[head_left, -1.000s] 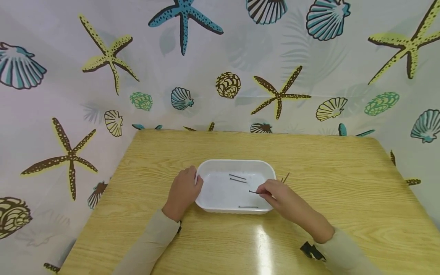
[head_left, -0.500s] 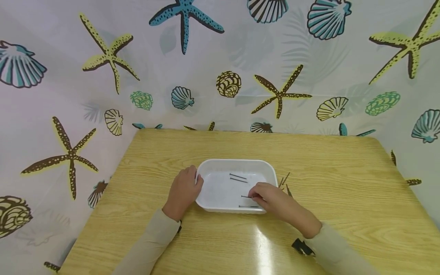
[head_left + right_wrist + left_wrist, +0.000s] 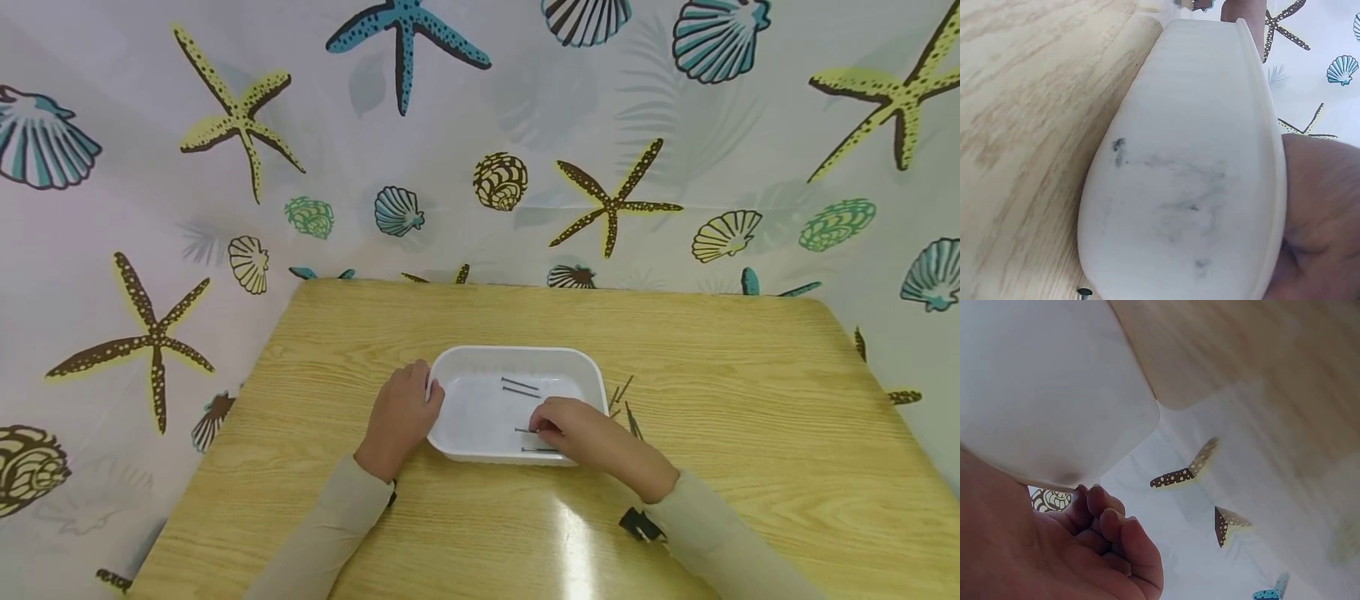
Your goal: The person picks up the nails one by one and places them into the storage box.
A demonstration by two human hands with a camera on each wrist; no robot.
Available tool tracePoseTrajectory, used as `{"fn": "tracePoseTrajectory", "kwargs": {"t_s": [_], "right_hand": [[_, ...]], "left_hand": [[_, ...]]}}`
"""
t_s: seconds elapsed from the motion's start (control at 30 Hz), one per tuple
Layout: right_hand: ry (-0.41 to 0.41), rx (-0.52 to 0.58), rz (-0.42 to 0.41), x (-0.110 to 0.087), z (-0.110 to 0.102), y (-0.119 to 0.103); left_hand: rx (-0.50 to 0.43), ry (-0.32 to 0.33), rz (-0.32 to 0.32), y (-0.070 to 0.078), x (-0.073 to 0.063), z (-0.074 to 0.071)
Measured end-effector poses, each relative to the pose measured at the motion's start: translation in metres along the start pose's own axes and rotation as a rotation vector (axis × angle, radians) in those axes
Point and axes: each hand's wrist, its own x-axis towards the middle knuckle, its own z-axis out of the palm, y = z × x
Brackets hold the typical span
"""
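A white rectangular tray [image 3: 468, 421] with rounded corners sits on the wooden table. My left hand [image 3: 401, 412] grips its left rim, thumb over the edge and fingers outside; the left wrist view shows these fingers [image 3: 1141, 547] curled at the rim. Over the tray's right half, my right hand [image 3: 588, 432] pinches a nail [image 3: 523, 431], its head end sticking out to the left. Two nails [image 3: 521, 392] lie side by side farther back in the tray. Another nail [image 3: 536, 451] lies along the front wall, partly under my right hand. The right wrist view shows mostly the tray's smudged outer wall [image 3: 1179, 125].
Several loose nails [image 3: 633, 421] lie on the table [image 3: 750, 400] just right of the tray, near my right forearm. One nail head [image 3: 1085, 292] shows beside the tray in the right wrist view. A shell-and-starfish curtain [image 3: 450, 150] surrounds the table's back and sides.
My right hand has moved left and slightly forward toward me over the tray, carrying the pinched nail. More loose nails on the right are uncovered. My left hand stays on the rim.
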Motion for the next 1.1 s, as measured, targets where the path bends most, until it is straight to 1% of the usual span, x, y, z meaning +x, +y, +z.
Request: {"fn": "tracePoseTrajectory", "kwargs": {"t_s": [0.13, 0.27, 0.47, 0.67, 0.87, 1.1], "right_hand": [[-0.02, 0.026, 0.002, 0.004, 0.001, 0.001], [-0.06, 0.049, 0.023, 0.007, 0.003, 0.003], [-0.113, 0.085, 0.051, 0.012, 0.002, 0.002], [-0.128, 0.08, 0.035, 0.016, 0.003, 0.003], [-0.145, 0.095, 0.038, 0.021, 0.008, 0.005], [-0.151, 0.095, 0.013, 0.025, 0.012, 0.006]], "left_hand": [[-0.002, -0.008, -0.006, 0.0, 0.0, 0.0], [-0.005, -0.02, -0.014, 0.001, 0.0, -0.001], [0.001, -0.016, -0.006, 0.001, 0.001, -0.001], [-0.006, -0.014, -0.006, 0.002, 0.001, -0.002], [-0.008, -0.022, -0.011, 0.003, 0.001, -0.004], [-0.008, -0.021, -0.014, 0.002, 0.001, -0.003]]}}
